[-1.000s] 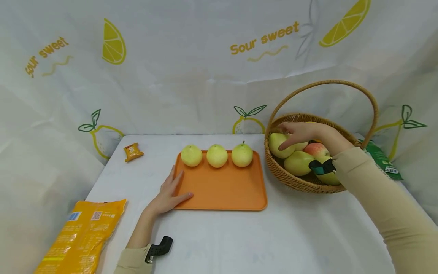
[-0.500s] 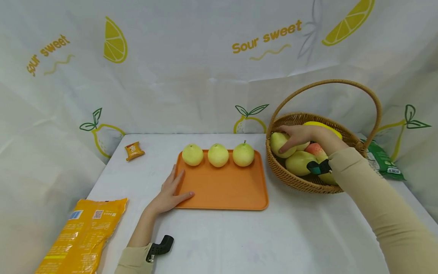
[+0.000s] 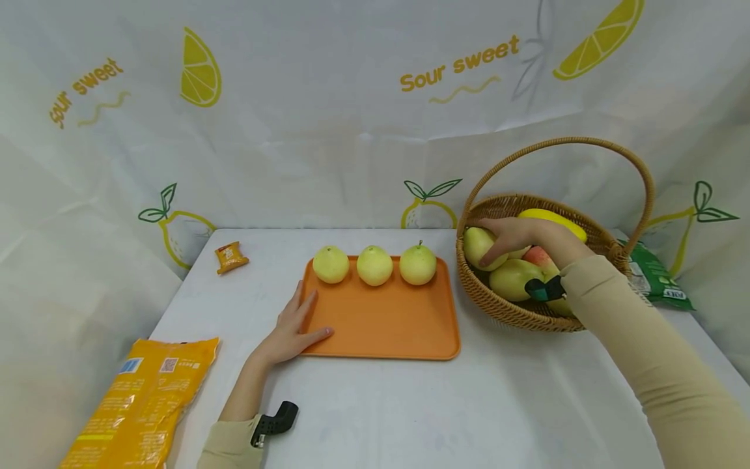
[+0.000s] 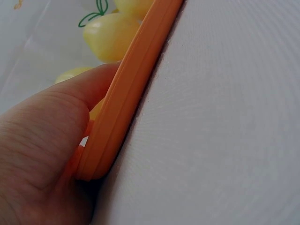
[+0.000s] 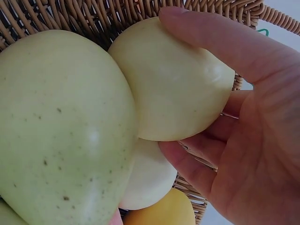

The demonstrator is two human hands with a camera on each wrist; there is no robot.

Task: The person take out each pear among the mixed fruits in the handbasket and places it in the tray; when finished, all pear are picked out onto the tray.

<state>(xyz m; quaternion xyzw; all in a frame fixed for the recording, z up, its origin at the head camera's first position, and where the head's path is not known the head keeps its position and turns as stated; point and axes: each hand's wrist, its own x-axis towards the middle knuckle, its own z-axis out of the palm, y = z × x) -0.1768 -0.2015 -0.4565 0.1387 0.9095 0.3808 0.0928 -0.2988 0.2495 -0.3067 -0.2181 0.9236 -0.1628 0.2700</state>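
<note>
My right hand (image 3: 508, 238) is down in the wicker basket (image 3: 498, 309), holding a pale yellow-green pear (image 3: 476, 244) at its left side. In the right wrist view the thumb lies over this pear (image 5: 173, 84) and the fingers curl beneath it. A larger speckled green fruit (image 5: 65, 126) sits close beside it. My left hand (image 3: 290, 331) rests with spread fingers on the left edge of an orange tray (image 3: 381, 326), its thumb over the front corner. Three round pears (image 3: 375, 266) stand in a row along the tray's back edge.
The basket's tall handle (image 3: 577, 140) arches above the right hand. A red-yellow fruit (image 3: 540, 257) and a yellow fruit (image 3: 551, 218) lie inside. A green packet (image 3: 659, 280) is behind the basket; a small snack packet (image 3: 231, 257) and a large orange bag (image 3: 143, 404) lie left.
My right hand has lowered onto the pear at the basket's left side, and its fingers have closed around it. The left hand has stayed on the tray.
</note>
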